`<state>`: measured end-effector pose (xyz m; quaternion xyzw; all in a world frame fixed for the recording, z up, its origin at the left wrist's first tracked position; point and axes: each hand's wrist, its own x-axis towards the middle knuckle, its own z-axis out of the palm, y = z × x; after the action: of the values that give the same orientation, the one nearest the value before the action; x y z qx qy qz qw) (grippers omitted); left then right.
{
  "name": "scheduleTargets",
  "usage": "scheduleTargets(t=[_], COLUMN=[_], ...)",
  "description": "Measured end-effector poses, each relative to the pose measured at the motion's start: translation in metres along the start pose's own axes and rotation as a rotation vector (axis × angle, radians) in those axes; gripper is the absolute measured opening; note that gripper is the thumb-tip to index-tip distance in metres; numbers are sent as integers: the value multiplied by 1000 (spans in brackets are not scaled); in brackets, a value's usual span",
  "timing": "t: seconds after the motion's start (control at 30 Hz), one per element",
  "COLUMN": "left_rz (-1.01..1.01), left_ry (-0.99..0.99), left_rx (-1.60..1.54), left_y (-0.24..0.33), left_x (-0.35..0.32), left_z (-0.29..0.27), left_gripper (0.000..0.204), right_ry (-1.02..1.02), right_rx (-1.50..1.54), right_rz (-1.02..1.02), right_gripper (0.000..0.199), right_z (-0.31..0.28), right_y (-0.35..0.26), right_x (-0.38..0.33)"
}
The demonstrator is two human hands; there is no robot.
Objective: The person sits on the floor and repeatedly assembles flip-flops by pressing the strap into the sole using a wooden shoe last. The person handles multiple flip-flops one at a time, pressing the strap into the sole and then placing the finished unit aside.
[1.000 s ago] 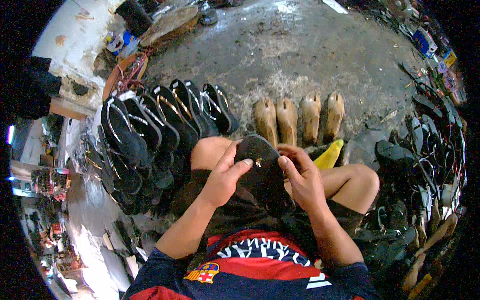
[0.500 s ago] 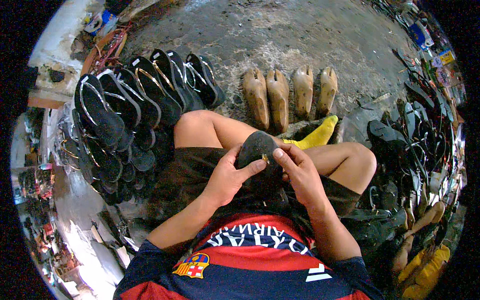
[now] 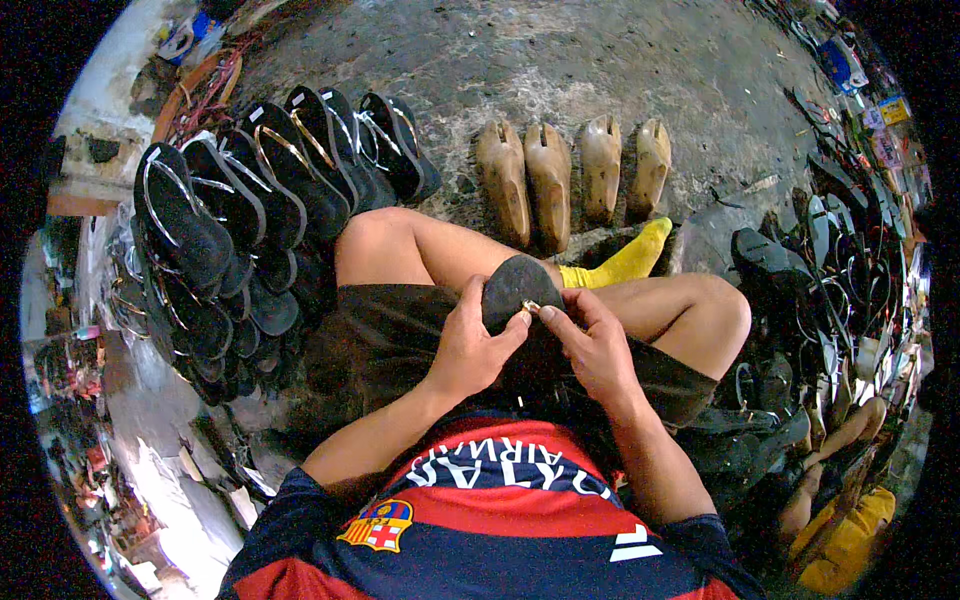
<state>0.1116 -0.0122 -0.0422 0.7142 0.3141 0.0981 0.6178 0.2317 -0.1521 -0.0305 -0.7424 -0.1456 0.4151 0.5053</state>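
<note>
Above my lap, my left hand grips the left edge of a dark sandal with its rounded end pointing away from me. Its thumb lies against a small shiny gold piece on the sandal's face. From the other side my right hand is closed at the sandal's right edge, its thumb tip close to the same gold piece. My fingers and the dark shorts behind hide the sandal's lower part.
Black thong sandals stand in rows and stacks at the left. Several wooden shoe lasts lie on the concrete floor ahead, beyond my yellow-socked foot. More sandals pile up at the right, near another person's leg.
My right thumb has moved inward to the gold piece, and my left thumb has shifted slightly down. The whole view has shifted a little, while the sandal stays between my hands.
</note>
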Motion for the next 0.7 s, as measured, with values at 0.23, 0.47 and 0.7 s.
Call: scheduleTargets(t=[0.23,0.47,0.7], left_rz=[-76,182,102], left_ry=[-111,135,54], left_rx=[-392,-46,-388], left_y=[3,10,28], left_x=[9,23,28], left_z=[-5,-1,-38], left_gripper=[32,35,81], right_ry=[52,129,265], right_rx=[-139,35,-449], right_rz=[-181,-137,-674], right_gripper=[27,26,38], right_z=[-1,8,58], right_y=[-1,-21,-60], right_x=[1,10,25])
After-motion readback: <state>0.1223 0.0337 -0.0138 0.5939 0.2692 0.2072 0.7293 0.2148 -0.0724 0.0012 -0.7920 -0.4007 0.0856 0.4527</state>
